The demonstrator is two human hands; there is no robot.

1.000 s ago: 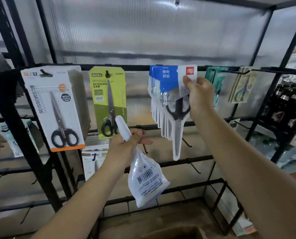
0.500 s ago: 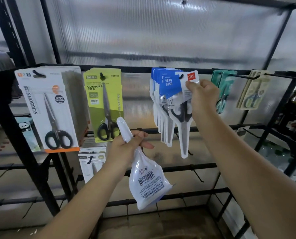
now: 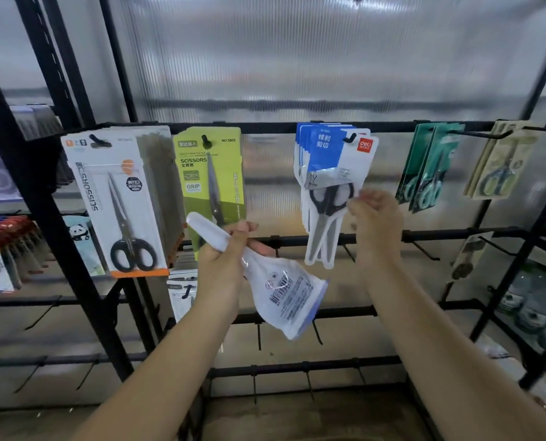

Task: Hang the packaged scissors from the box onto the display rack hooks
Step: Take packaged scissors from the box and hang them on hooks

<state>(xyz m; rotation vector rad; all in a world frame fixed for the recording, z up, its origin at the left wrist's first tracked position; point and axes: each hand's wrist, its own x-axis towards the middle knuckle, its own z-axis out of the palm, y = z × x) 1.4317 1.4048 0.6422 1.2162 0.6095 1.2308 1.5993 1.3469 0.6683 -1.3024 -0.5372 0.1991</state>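
Left hand [image 3: 221, 265] gripping glossy tapered scissors pack [image 3: 278, 291] (barcode outward); right hand [image 3: 375, 214] loosely curled, seemingly empty.

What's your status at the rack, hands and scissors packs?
Left hand grips white plastic scissors pack, barcode side out. Right hand fingers at front blue-and-white scissors pack, hung on black hook. Nothing blocking.

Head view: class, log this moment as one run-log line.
left hand: grips white scissors pack | right hand: fingers at hung blue-white pack | hook: holds blue-white packs | step: next pack not yet hung
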